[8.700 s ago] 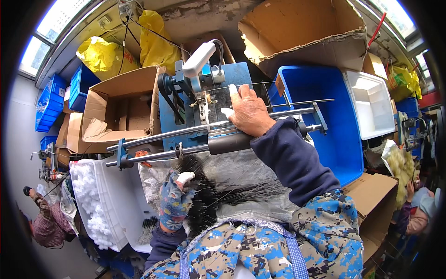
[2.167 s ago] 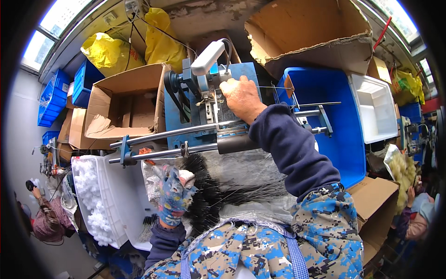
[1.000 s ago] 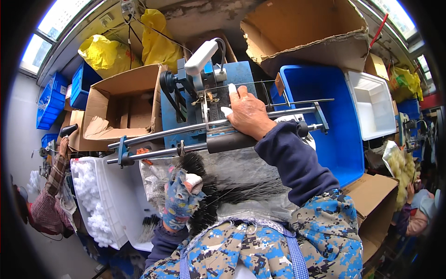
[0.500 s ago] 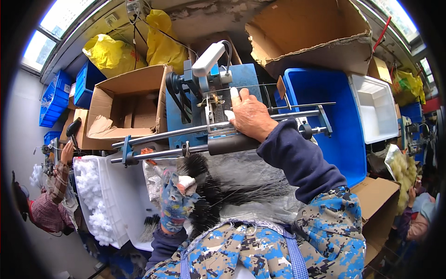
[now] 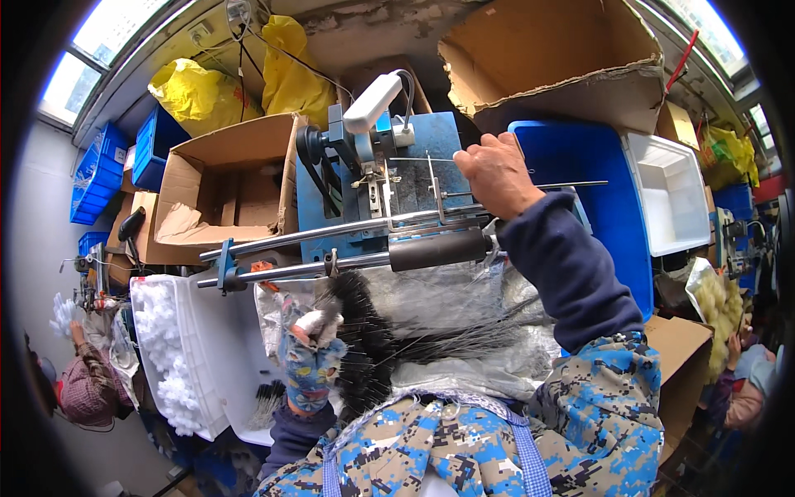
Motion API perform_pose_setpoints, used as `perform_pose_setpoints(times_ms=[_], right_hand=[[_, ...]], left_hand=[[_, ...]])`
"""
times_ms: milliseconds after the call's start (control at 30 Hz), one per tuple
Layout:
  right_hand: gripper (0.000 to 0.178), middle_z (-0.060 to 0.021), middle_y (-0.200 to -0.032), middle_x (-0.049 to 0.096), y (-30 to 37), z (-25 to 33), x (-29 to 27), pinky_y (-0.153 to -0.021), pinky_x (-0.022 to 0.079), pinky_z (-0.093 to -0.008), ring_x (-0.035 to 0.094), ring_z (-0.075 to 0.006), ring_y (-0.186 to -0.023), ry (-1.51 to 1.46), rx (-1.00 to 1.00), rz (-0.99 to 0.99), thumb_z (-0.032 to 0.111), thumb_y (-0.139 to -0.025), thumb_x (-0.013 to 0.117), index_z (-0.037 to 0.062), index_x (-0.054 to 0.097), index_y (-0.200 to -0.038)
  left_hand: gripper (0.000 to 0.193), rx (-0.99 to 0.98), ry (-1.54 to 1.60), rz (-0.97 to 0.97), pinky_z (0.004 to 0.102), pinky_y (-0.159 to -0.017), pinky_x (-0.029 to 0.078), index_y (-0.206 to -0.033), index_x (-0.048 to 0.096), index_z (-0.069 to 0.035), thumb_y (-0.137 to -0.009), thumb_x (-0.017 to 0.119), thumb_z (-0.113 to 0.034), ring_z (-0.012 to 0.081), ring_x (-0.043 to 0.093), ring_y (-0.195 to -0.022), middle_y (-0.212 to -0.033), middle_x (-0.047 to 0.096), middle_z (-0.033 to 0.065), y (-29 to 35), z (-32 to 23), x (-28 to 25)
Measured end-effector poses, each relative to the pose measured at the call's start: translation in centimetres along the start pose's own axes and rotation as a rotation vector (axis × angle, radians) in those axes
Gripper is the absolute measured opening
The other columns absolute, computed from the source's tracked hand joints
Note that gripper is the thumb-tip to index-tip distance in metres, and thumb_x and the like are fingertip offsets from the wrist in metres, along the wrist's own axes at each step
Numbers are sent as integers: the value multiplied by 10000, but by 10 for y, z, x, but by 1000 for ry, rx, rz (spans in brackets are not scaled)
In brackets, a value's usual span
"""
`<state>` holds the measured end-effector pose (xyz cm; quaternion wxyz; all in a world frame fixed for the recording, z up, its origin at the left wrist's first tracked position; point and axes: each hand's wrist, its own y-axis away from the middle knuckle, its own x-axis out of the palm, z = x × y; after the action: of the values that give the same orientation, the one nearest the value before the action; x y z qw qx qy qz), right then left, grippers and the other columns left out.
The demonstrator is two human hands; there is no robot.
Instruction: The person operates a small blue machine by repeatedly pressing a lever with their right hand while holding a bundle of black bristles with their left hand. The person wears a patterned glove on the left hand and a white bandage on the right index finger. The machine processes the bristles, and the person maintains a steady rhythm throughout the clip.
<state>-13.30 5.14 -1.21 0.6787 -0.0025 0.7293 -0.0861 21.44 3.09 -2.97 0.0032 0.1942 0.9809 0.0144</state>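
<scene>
In the head view, the right hand (image 5: 499, 172) is at 1 o'clock, fingers curled shut around a thin metal rod (image 5: 571, 185) on the blue machine (image 5: 414, 178); the left hand (image 5: 310, 360), in a patterned glove, is at 7 o'clock, closed on a bundle of black bristle brushes (image 5: 368, 348) lying on the silver sheet (image 5: 447, 290); 2 long steel bars (image 5: 331, 248) cross between the hands; a white tub (image 5: 219, 348) of fluffy white bits sits at 8 o'clock; a blue bin (image 5: 600, 190) stands at 3 o'clock.
</scene>
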Motion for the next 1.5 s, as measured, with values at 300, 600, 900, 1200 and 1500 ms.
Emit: perform_pose_setpoints(times_ms=[300,600,900,1200,1500], right_hand=[[218,-114,-879,609,72,122,-35,-796,422,-367,543,-246,-894,-1136,-264,-363,89,-771,645,-3,603,-964],[152,-75,-737,622,45,41,-94,-530,472,-217,582,-99,-624,-1711,105,-424,27,-883,515,-45,604,-983],[113,-100,-891,567,-51,46,35,-680,429,-405,519,-271,-894,-133,107,-176,133,-745,541,90,628,-801],[129,-83,-903,581,-49,53,38,-707,422,-400,545,-267,-882,-108,100,-105,126,-750,534,101,609,-852],[120,-70,-868,585,-49,53,39,-685,427,-403,551,-269,-830,-142,69,-117,112,-735,545,94,594,-843]], left_hand=[[190,440,-534,277,326,-696,487,-964,575,-20,-800,658,-69,183,598,-737,-807,587,62,-4,-16,40],[291,472,-1074,368,364,-675,459,-949,588,-57,-680,689,-102,277,562,-817,-874,582,101,-17,15,-19],[470,356,-1207,393,342,-700,464,-1113,515,-65,-660,633,-14,259,572,-854,-946,596,74,-25,44,-37],[377,-13,-823,423,374,-660,463,-992,631,-91,-624,645,-10,298,585,-757,-835,603,114,-27,39,-41],[252,320,-899,340,374,-677,472,-889,625,-72,-644,621,-11,262,589,-746,-833,593,88,-25,43,-38]])
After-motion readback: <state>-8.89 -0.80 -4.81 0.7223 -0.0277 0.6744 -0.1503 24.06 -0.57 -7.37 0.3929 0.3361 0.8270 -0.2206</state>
